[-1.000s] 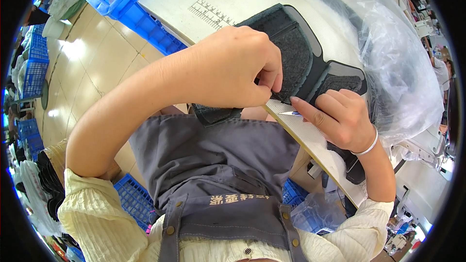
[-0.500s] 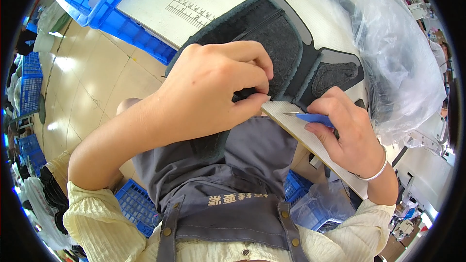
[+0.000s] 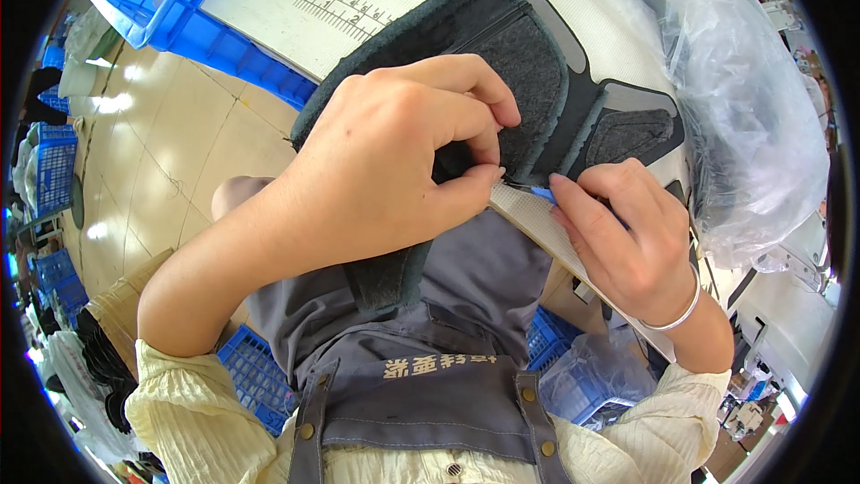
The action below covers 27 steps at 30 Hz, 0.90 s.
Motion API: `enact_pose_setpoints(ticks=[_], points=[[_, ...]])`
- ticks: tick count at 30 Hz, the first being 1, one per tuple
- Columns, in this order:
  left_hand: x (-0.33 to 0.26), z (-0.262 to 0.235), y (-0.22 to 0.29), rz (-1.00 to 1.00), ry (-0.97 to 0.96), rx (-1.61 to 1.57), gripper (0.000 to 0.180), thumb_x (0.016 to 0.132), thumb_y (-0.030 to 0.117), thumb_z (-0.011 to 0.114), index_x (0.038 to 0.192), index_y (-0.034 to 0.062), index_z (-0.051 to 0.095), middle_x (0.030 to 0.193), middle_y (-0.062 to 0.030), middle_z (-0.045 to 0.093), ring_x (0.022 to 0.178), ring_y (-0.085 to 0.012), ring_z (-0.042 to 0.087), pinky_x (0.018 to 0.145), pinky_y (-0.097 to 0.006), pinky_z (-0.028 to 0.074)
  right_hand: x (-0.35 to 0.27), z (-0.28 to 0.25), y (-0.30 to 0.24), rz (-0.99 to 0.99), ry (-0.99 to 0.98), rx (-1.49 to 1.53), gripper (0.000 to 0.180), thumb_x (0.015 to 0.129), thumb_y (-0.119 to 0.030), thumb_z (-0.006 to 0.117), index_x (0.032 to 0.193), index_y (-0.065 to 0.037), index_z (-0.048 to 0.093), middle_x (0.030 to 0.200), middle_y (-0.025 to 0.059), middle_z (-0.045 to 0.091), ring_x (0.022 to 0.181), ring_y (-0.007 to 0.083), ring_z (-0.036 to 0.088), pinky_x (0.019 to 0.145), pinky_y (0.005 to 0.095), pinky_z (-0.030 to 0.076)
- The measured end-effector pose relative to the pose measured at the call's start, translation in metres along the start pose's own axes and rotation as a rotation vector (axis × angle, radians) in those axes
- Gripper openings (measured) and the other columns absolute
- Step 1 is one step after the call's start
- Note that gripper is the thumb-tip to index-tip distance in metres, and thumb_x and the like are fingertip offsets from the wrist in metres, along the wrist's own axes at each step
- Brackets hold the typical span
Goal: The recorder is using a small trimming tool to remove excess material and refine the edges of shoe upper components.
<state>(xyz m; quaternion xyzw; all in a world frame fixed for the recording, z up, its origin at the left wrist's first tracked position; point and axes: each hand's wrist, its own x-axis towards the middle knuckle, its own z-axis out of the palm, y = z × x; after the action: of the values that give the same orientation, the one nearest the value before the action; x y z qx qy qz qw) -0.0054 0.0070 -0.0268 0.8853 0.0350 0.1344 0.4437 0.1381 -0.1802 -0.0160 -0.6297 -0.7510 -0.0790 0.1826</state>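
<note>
A black padded fabric piece (image 3: 524, 58) with fuzzy edges and grey panels lies across the table edge, and its near end hangs over my lap. My left hand (image 3: 403, 139) is over its near edge, thumb and forefinger closed in a pinch; what is between the tips is too small to make out. My right hand (image 3: 632, 237) is closed on small blue thread snips (image 3: 541, 193), mostly covered by the fingers. The snips' metal tip points at my left fingertips, close beside the fabric's edge.
The pale table (image 3: 269, 0) carries a printed ruler scale. A blue plastic crate (image 3: 202, 31) stands at its left. Clear plastic sheeting (image 3: 739, 116) is heaped at the right. Below are blue baskets (image 3: 253, 381) beside my apron-covered lap (image 3: 475, 269).
My right hand has brought the snips left and slightly up to my left fingertips, and its fingers now cover more of the handle. The fabric piece has shifted slightly.
</note>
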Motion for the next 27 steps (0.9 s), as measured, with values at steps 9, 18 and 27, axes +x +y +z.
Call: enact_pose_setpoints(ticks=[9, 18, 27], points=[[0.0019, -0.0016, -0.0001, -0.023, -0.026, 0.01, 0.005, 0.068, 0.003, 0.068, 0.071, 0.0038, 0.064, 0.098, -0.0029, 0.064, 0.075, -0.0113, 0.061, 0.055, -0.023, 0.043, 0.0021, 0.0, 0.0019, 0.04, -0.003, 0.066, 0.027, 0.062, -0.003, 0.07, 0.087, 0.004, 0.064, 0.077, 0.0075, 0.052, 0.062, 0.0184, 0.054, 0.047, 0.0266, 0.043], [0.002, -0.0012, -0.002, -0.027, -0.022, -0.022, 0.004, 0.069, 0.004, 0.068, 0.07, 0.0037, 0.064, 0.097, -0.0027, 0.064, 0.075, -0.0108, 0.061, 0.055, -0.022, 0.043, 0.0049, -0.0034, 0.0013, 0.048, -0.04, 0.081, 0.028, 0.062, -0.003, 0.069, 0.089, 0.005, 0.064, 0.075, 0.0075, 0.05, 0.06, 0.0185, 0.053, 0.046, 0.0277, 0.043], [0.0037, -0.001, -0.0009, -0.032, -0.035, -0.026, 0.004, 0.07, 0.003, 0.067, 0.072, 0.0029, 0.063, 0.095, -0.0021, 0.065, 0.075, -0.0111, 0.06, 0.056, -0.023, 0.043, 0.0063, -0.0064, 0.0057, -0.034, -0.062, 0.016, 0.025, 0.06, -0.004, 0.067, 0.084, 0.004, 0.065, 0.076, 0.0057, 0.049, 0.059, 0.016, 0.051, 0.042, 0.0255, 0.04]])
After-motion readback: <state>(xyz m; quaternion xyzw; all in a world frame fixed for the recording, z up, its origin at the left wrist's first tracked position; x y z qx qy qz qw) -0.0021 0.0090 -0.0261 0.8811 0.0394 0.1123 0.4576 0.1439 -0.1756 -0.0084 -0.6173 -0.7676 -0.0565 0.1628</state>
